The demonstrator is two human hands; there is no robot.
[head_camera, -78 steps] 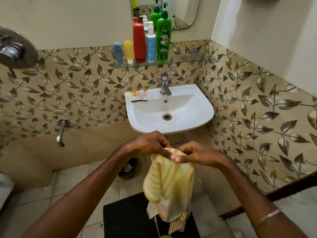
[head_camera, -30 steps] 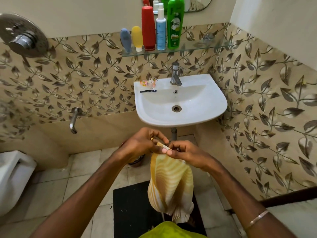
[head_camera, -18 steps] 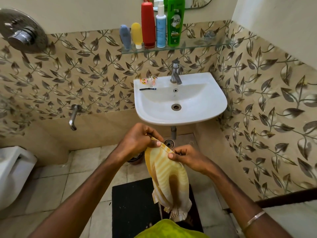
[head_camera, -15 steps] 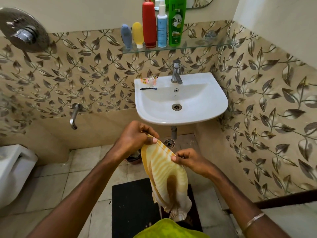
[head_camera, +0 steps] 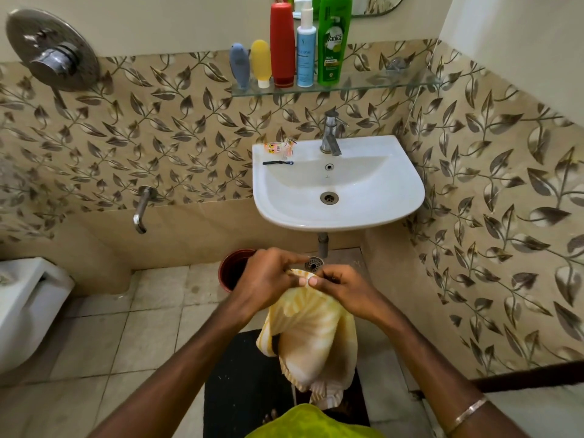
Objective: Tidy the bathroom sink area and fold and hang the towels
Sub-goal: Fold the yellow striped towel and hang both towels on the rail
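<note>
Both hands, left hand (head_camera: 268,279) and right hand (head_camera: 343,289), meet together, pinching the top edge of the yellow-and-white striped cloth towel (head_camera: 311,339), which hangs below them, near the white ceramic sink (head_camera: 395,210).

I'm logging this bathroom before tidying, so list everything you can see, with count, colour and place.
bottles: five, grey-blue, yellow, red, light blue, green, on glass shelf
sink: one, white, on back wall
tap: one, chrome, on sink
wrappers: small, orange-pink, sink's left corner
black clip: one, beside wrappers
bucket: one, dark red, floor
mat: one, black, floor
towel: one, yellow-white striped, hanging from both hands
left hand, right hand: pinching the towel's top edge
</note>
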